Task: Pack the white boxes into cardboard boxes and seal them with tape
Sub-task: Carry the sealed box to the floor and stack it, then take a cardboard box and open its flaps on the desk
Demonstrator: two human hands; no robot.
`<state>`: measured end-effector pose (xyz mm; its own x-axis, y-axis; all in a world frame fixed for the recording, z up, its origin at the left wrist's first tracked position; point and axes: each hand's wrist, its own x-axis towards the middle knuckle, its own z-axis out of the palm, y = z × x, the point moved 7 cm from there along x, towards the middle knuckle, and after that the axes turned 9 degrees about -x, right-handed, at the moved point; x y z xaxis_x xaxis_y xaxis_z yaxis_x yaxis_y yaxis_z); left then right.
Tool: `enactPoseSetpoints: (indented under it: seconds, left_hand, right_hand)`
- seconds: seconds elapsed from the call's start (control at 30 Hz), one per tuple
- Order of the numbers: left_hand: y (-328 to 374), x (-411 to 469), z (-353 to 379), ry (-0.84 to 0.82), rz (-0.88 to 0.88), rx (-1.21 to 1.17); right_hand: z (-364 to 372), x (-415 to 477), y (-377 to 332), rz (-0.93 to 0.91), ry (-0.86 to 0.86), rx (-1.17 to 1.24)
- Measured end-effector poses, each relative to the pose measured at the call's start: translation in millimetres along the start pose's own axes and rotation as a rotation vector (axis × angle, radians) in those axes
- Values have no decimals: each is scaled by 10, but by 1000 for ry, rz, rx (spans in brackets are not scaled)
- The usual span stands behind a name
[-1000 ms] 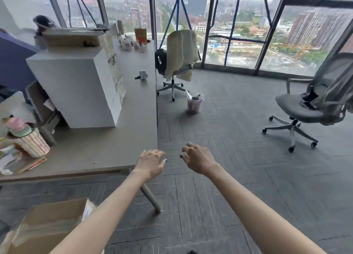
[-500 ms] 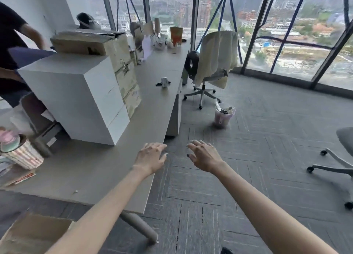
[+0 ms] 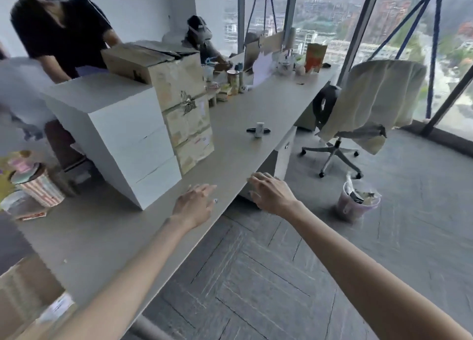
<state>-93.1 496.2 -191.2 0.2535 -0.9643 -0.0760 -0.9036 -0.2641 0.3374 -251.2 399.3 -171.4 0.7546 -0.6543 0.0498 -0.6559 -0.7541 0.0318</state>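
Grey desk: white boxes stack, cardboard boxes, striped cup.

Cardboard box was cropped by lower-left corner and blurred, small white object on desk was too small to identify

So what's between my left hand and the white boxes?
Only bare desk top lies between the left hand and the white boxes, seen in the head view.
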Motion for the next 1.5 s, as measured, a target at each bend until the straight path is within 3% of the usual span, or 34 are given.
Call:
enactPoseSetpoints:
  seconds: [0.57,0.8,1.03,1.23,1.37,1.5]
  left_hand:
    - [-249,1877,-1168,402,-299,-15]
    - [-354,2431,-1641,528,-398,43]
    - [-382,2772,-2279,778,-468,161]
    - [-658,2852,-2716,908,-647,161]
    - [-1021,2864,-2938,943,-824,59]
    - [-1387,2834,-2966,940,-1001,-186]
  right_hand:
    - [-492,2776,852,-384,128,59]
    - [-792,3702,887,-538,206,86]
    - [-1221,4602,876,-712,333,118]
    - [-1624,5229,722,-781,453,227]
    - [-1684,5637,558,-701,375,337]
    - [-1480,6044,494,-469,40,651]
